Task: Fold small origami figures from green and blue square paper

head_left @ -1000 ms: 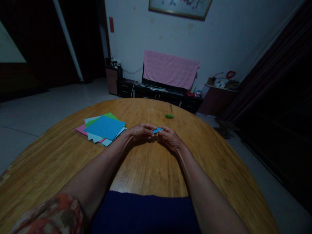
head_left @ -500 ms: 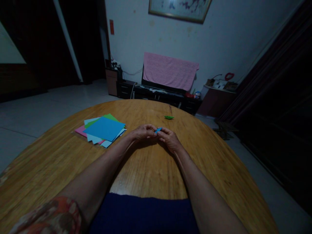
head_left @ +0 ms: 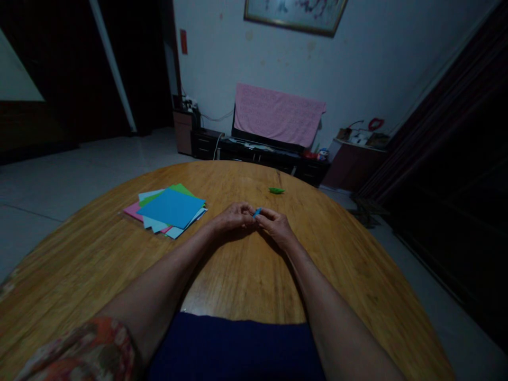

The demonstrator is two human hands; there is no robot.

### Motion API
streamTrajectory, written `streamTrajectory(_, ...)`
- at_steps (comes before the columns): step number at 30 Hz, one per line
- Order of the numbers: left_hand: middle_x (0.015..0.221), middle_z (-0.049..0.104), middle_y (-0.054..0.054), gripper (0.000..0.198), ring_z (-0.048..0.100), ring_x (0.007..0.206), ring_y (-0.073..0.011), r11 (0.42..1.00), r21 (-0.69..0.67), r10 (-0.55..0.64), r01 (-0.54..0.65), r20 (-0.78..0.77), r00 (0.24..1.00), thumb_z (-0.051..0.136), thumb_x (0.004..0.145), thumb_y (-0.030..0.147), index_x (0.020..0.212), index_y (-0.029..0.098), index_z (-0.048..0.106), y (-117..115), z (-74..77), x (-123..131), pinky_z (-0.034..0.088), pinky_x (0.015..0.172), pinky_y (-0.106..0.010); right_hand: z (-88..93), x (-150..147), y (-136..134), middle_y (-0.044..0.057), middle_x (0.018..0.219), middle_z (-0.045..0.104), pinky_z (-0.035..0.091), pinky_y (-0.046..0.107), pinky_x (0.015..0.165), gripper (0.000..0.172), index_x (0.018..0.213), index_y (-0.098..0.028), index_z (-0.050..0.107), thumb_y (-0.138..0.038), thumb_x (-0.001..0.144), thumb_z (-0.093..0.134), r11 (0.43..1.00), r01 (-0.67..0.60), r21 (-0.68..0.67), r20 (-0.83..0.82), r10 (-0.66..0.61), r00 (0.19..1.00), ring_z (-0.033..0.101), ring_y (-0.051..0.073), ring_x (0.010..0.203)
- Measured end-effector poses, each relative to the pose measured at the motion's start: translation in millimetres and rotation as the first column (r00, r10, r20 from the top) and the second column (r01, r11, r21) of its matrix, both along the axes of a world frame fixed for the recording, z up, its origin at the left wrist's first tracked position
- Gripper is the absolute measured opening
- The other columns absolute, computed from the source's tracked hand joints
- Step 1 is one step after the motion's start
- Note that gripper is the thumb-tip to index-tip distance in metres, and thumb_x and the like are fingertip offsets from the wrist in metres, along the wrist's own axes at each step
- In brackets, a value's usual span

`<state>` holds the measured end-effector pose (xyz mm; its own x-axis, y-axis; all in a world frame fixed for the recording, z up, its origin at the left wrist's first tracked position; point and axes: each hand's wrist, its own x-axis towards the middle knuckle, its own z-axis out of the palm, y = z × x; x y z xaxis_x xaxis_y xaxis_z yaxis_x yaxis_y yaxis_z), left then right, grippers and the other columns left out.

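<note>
A small piece of folded blue paper (head_left: 257, 212) is pinched between my two hands, just above the middle of the table. My left hand (head_left: 235, 217) grips it from the left with the fingers closed. From the right, my right hand (head_left: 277, 225) holds it between thumb and fingers. Most of the paper is hidden by the fingertips, so its exact shape cannot be made out. Beyond my right hand lies a small folded green paper piece (head_left: 277, 190), touched by neither hand.
On the left of the round wooden table (head_left: 246, 275) lies a fanned stack of coloured paper sheets (head_left: 172, 207), a blue one on top. Past the table's far edge, a pink cloth (head_left: 278, 114) hangs over a screen on a low black cabinet (head_left: 204, 144).
The blue paper has turned slightly between the fingers and less of it shows. Both hands stay in nearly the same place. The whole view has shifted a little.
</note>
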<state>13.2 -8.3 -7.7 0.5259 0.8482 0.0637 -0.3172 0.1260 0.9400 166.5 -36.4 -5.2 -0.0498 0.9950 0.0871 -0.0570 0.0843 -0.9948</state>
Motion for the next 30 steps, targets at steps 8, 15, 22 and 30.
streamTrajectory(8, 0.064, 0.057, 0.002, 0.021, 0.054, 0.056, -0.0084, 0.997, 0.058, 0.055, -0.049, -0.1, 0.994, 0.066, 0.061, 0.013, 0.079, 0.016, 0.055, 5, -5.6, 0, 0.041, 0.057, -0.022, -5.3, 5, 7, 0.001, 0.082, 0.069, 0.047, 0.025, 0.067, 0.028, 0.089, -0.018, 0.071, -0.037, 0.069, 0.069, 0.995, -0.013, 0.096, 0.151, -0.002, 0.989, 0.061, 0.014, 0.072)
streamTrajectory(15, 0.07, 0.061, -0.002, 0.015, 0.056, 0.063, -0.013, 0.874, 0.482, 0.353, -0.067, -0.533, 0.769, 0.059, 0.069, 0.024, 0.081, 0.014, 0.06, 9, 2.4, -1, 0.041, 0.057, -0.024, -11.2, 3, 12, 0.004, 0.089, 0.072, 0.05, 0.028, 0.073, 0.028, 0.094, -0.017, 0.072, -0.034, 0.073, 0.061, 0.974, 0.033, 0.224, 0.295, -0.1, 0.95, 0.065, 0.018, 0.082)
streamTrajectory(22, 0.078, 0.063, -0.005, 0.021, 0.056, 0.072, -0.0169, 0.627, 0.779, 0.643, 0.023, -0.534, 0.549, 0.056, 0.072, 0.021, 0.091, 0.016, 0.063, 2, 2.6, 6, 0.044, 0.069, -0.029, -16.2, 7, 15, 0.002, 0.089, 0.073, 0.051, 0.027, 0.076, 0.029, 0.096, -0.019, 0.072, -0.027, 0.076, 0.053, 0.943, 0.003, 0.333, 0.435, -0.157, 0.887, 0.066, 0.019, 0.085)
streamTrajectory(30, 0.081, 0.066, -0.006, 0.023, 0.058, 0.075, -0.0185, 0.61, 0.792, 0.658, 0.032, -0.529, 0.536, 0.053, 0.072, 0.015, 0.093, 0.016, 0.063, 8, -10.2, 7, 0.045, 0.07, -0.03, -13.4, 6, 12, 0.005, 0.081, 0.07, 0.047, 0.027, 0.072, 0.025, 0.088, -0.018, 0.073, -0.018, 0.075, 0.052, 0.867, -0.095, 0.489, 0.706, -0.33, 0.627, 0.062, 0.019, 0.077)
